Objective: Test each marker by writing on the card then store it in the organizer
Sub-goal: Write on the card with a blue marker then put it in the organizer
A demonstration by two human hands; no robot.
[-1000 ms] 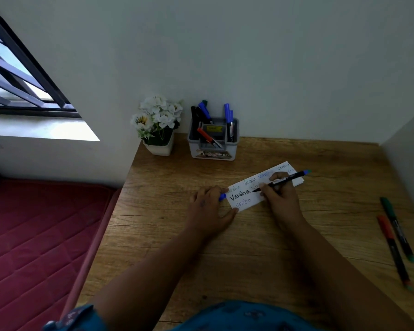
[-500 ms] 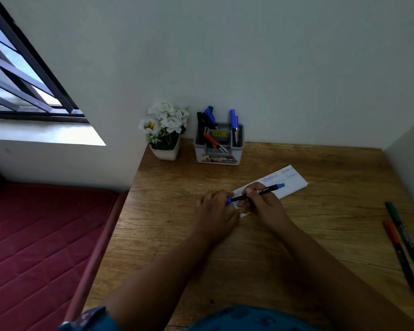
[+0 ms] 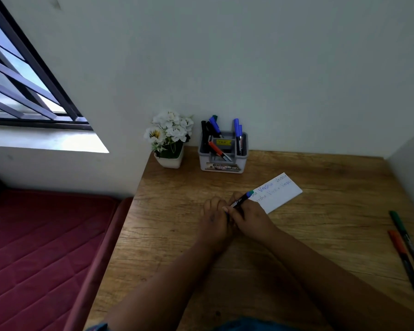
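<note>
Black-barrelled marker with a blue end (image 3: 241,199) sits pinched in the right hand (image 3: 249,217), left hand (image 3: 214,219) fingers gripping its near tip, just off the scribbled white card (image 3: 279,193) on the wooden bench (image 3: 320,235).

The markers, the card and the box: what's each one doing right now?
Blue marker: held by both hands, right hand and left hand.
Card: flat on desk, written on.
Organizer: upright, holding markers.
Green marker: lying on desk.
Red marker: lying beside it.
</note>
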